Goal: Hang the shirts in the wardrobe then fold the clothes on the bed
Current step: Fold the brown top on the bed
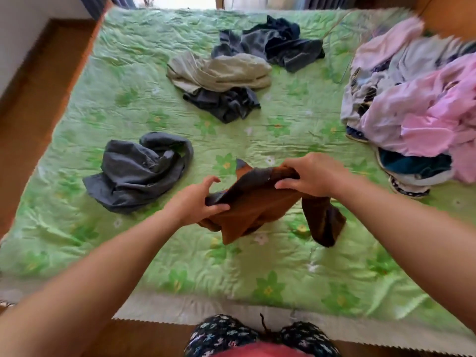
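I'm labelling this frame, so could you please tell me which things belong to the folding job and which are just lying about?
Job: brown garment, gripped by left hand and right hand; grey garment; beige heap; navy heap; pink heap.
Lying about: green bedspread; wooden floor.

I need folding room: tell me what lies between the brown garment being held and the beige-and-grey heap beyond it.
Nothing but bare green bedspread lies between the brown garment and the beige-and-grey heap; the head view shows that stretch plainly.
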`<action>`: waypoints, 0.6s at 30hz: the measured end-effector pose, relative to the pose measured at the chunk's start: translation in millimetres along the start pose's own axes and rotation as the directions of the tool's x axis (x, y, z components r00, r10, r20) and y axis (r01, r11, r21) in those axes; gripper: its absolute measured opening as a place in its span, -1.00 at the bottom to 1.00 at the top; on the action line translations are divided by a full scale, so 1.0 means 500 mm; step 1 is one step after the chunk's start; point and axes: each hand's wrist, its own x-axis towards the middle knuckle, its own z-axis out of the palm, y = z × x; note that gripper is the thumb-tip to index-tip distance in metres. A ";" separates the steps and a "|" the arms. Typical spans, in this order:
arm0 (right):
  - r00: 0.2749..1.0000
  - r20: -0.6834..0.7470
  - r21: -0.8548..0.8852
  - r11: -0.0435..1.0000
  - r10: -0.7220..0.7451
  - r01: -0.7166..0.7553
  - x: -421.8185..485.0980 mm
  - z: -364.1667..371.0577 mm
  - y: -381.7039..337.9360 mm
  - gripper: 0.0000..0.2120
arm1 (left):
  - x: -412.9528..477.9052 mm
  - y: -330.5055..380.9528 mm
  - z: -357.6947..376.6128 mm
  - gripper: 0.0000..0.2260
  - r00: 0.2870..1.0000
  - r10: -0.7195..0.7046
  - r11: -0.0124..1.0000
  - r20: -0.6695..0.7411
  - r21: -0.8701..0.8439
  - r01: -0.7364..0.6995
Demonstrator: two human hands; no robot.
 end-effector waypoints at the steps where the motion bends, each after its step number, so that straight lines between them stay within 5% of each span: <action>1: 0.999 -0.032 -0.026 1.000 0.009 -0.010 -0.009 -0.042 0.004 -0.60 | -0.002 0.011 -0.037 -0.34 0.999 0.044 0.993 0.029 0.111 -0.047; 4: 0.978 -0.201 -0.038 0.998 0.049 -0.058 -0.030 -0.147 0.010 -0.76 | 0.008 0.046 -0.125 -0.63 0.988 0.153 0.933 0.030 0.324 -0.155; 7: 0.931 -0.361 -0.057 0.995 0.056 -0.082 -0.044 -0.231 0.013 -0.80 | 0.032 0.072 -0.211 -0.84 0.985 0.114 0.963 -0.125 0.258 -0.079; 10: 0.880 -0.464 -0.043 0.990 0.102 -0.137 -0.070 -0.299 0.039 -0.79 | 0.044 0.086 -0.287 -0.83 0.944 -0.020 0.999 -0.330 -0.033 0.010; 13: 0.818 -0.551 0.004 0.981 0.163 -0.193 -0.106 -0.342 0.072 -0.82 | 0.052 0.111 -0.351 -0.80 0.881 -0.018 0.980 -0.472 -0.183 -0.078; 18: 0.754 -0.616 0.009 0.959 0.228 -0.284 -0.146 -0.401 0.104 -0.78 | 0.043 0.176 -0.466 -0.75 0.806 0.205 0.977 -0.555 0.068 -0.202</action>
